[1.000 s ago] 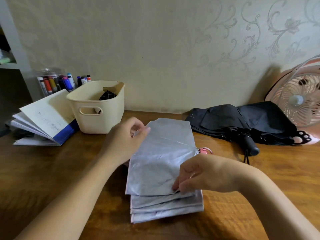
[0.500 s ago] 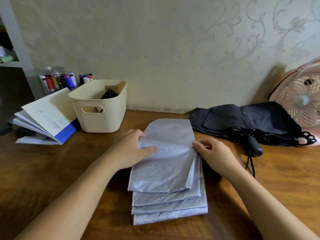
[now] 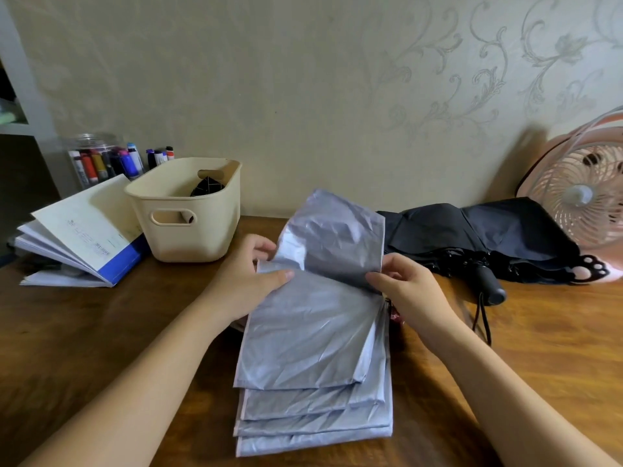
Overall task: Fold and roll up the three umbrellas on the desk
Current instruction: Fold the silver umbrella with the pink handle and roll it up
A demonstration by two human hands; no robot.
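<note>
A silver-grey umbrella (image 3: 313,348) lies on the wooden desk (image 3: 84,332) in front of me, its canopy panels stacked flat in layers. My left hand (image 3: 249,281) grips the left edge of the upper panels, thumb on top. My right hand (image 3: 404,291) pinches the right edge of one panel, which stands lifted and folded up toward the wall. A black umbrella (image 3: 472,237) lies loosely collapsed at the back right, its handle (image 3: 488,284) and strap pointing toward me. A third, dark umbrella (image 3: 207,188) with a wooden handle sits in the cream basket.
The cream plastic basket (image 3: 188,230) stands at the back left, next to an open stack of booklets (image 3: 81,237) and a jar of markers (image 3: 101,160). A pink fan (image 3: 583,193) stands at the far right against the wall.
My right hand moved from the panels' front edge up to the right side and lifted a panel upright. My left hand stayed at the left edge.
</note>
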